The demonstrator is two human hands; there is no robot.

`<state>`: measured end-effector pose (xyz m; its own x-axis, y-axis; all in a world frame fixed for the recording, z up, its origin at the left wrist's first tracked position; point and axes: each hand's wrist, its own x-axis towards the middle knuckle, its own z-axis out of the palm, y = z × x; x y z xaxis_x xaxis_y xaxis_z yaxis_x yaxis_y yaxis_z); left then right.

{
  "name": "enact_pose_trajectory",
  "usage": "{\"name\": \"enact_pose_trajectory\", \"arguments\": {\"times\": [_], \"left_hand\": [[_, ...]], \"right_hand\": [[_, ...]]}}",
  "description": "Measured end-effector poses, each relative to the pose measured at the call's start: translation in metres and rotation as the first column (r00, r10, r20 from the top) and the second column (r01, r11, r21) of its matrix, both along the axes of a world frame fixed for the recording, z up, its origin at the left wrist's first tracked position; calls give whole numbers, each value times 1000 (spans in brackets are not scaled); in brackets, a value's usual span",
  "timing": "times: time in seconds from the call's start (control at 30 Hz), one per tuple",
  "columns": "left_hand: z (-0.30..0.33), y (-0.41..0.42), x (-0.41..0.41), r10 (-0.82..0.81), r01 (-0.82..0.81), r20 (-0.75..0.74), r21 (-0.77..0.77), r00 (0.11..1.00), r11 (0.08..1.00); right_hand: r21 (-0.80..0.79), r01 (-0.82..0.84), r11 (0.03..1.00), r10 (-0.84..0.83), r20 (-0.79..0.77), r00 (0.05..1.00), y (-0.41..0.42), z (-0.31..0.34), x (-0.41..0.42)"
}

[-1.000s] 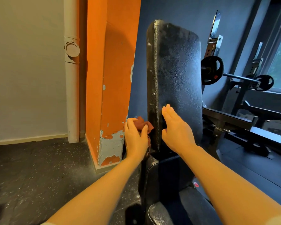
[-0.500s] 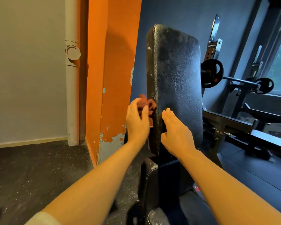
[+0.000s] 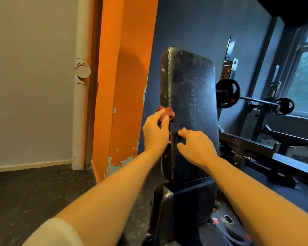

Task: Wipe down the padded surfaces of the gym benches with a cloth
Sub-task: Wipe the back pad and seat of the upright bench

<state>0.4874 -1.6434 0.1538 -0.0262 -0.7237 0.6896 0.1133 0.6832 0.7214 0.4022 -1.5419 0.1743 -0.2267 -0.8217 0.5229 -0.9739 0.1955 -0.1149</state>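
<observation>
A black padded backrest point(image 3: 192, 96) stands nearly upright in front of me, its surface dusty and scuffed. My left hand point(image 3: 155, 132) grips a small reddish-brown cloth point(image 3: 165, 112) and presses it against the pad's left side edge, about halfway up. My right hand point(image 3: 196, 146) rests on the front face of the pad just right of the stitched seam, fingers slightly bent and holding nothing. The black seat pad point(image 3: 167, 210) lies below, partly hidden by my forearms.
An orange pillar point(image 3: 121, 89) with chipped paint stands close to the left of the bench, with a white pipe point(image 3: 81, 96) beside it. A barbell rack with weight plates point(image 3: 228, 94) and a flat bench point(image 3: 292, 162) stand to the right. A weight plate point(image 3: 226, 221) lies on the floor.
My left hand has slid the cloth upward along the backrest's left edge. My right hand has stayed low on the pad's face, its fingers now a little more bent.
</observation>
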Motion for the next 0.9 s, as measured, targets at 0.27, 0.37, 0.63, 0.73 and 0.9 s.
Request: {"name": "enact_pose_trajectory", "arguments": {"times": [0.27, 0.37, 0.63, 0.73, 0.9], "left_hand": [[-58, -13, 16, -92, 42, 193, 249, 977, 968], [-20, -22, 15, 2, -8, 56, 105, 998, 994], [-5, -17, -5, 121, -103, 102, -167, 987, 981], [-21, -18, 11, 57, -10, 300, -155, 952, 988], [21, -24, 15, 83, -58, 181, -137, 980, 989]], "right_hand": [[8, -44, 999, 43, 73, 996, -25, 31, 2], [1, -41, 999, 41, 28, 999, -23, 35, -1], [23, 29, 999, -28, -41, 999, -23, 46, -2], [30, -1, 1000, 2, -48, 999, -20, 45, -1], [72, -21, 997, 24, -49, 998, -18, 50, -4]]}}
